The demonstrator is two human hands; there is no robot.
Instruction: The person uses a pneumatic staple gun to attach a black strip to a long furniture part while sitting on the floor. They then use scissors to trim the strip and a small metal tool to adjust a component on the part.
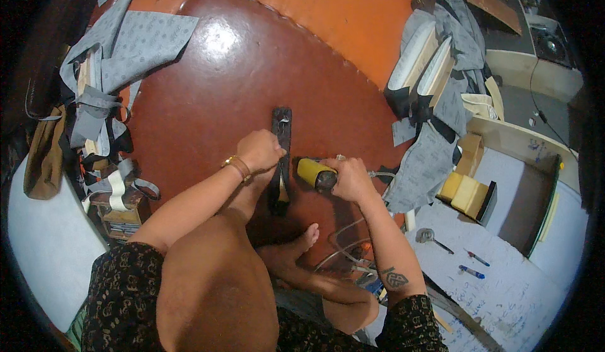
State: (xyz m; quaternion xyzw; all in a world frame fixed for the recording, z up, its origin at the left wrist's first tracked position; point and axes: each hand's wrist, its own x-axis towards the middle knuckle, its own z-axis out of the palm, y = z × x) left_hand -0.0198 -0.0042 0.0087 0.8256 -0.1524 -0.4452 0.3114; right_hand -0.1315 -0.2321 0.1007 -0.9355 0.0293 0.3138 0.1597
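A long, narrow dark padded strip lies lengthwise away from me on the reddish-brown padded surface. My left hand is closed with its fingers pinching the strip's edge about midway along. To its right, my right hand grips a staple gun with a yellow cylindrical body and dark end cap. A small gap separates that tool from the strip. A pale hose runs from behind the right hand. Its fingers hide the tool's handle and trigger.
Grey fabric pieces lie over boards at left. Padded panels and more fabric stand at right. Yellow foam blocks, pens and a small metal tool rest on a marked white board. My bare foot is close below.
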